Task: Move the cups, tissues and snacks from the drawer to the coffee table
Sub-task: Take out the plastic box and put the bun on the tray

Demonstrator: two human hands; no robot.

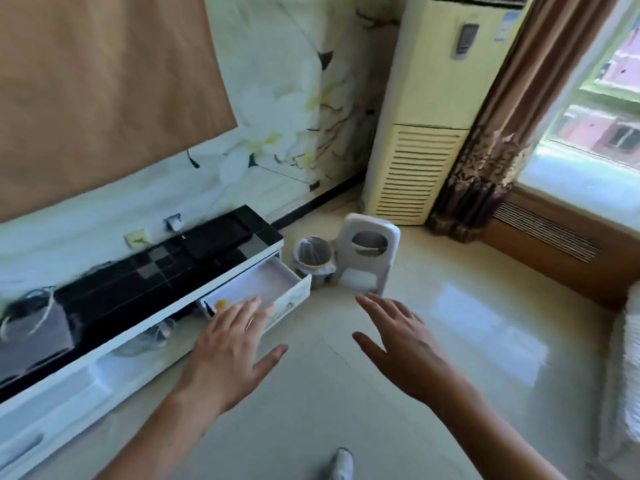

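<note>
Drawer stands pulled out at the right end of the low TV cabinet, white inside, front panel facing the floor side. Contents — only a blurred yellow-orange item at the drawer's near-left corner can be made out; what it is cannot be told. No cup or tissue pack can be identified in the visible part of the drawer.

Left hand: fingers straight and spread, holding nothing. Its fingertips overlap the drawer's front edge in view, just right of the yellow-orange item; whether they touch the drawer cannot be told.

Right hand: fingers extended, thumb out, holding nothing. It hangs over the bare floor, to the right of the drawer and apart from it, below the white plastic stool in view.

Surroundings — cabinet top is glossy black; a dark flat device lies on it above the drawer. A small lined waste bin sits on the floor just beside the drawer's far corner, touching or nearly touching the stool. A standing air conditioner occupies the corner, with a patterned curtain and window to its right.
</note>
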